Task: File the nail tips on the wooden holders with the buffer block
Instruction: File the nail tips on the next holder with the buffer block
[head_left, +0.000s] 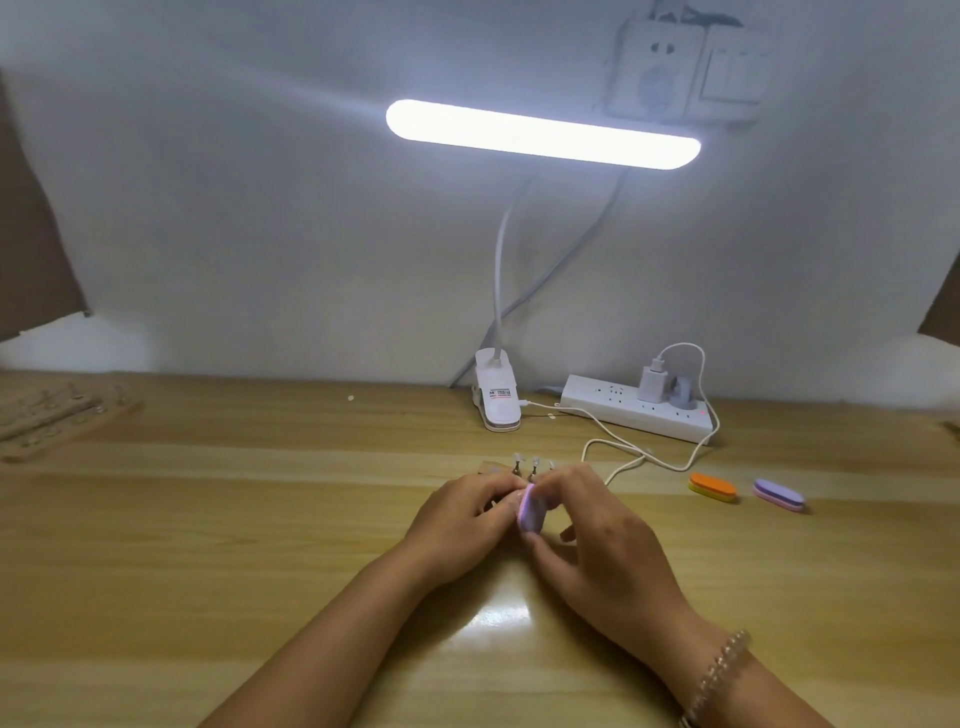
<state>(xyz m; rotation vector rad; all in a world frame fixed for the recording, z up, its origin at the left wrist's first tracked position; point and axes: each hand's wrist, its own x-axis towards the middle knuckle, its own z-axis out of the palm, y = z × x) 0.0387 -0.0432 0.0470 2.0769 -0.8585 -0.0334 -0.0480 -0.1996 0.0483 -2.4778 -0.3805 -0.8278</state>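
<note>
My right hand (592, 530) pinches a pink-purple oval buffer block (531, 512) between thumb and fingers, holding it on edge at the table's middle. My left hand (462, 514) is curled beside it, fingertips meeting the block; what they pinch is hidden, likely a nail tip holder. Just behind both hands a small wooden holder (491, 467) carries upright pins with clear nail tips (524, 462).
An orange-yellow buffer block (712, 487) and a purple one (778, 493) lie to the right. A clip lamp base (497, 397), power strip (634, 408) and white cable (623, 457) sit behind. Another wooden rack (47, 415) lies far left.
</note>
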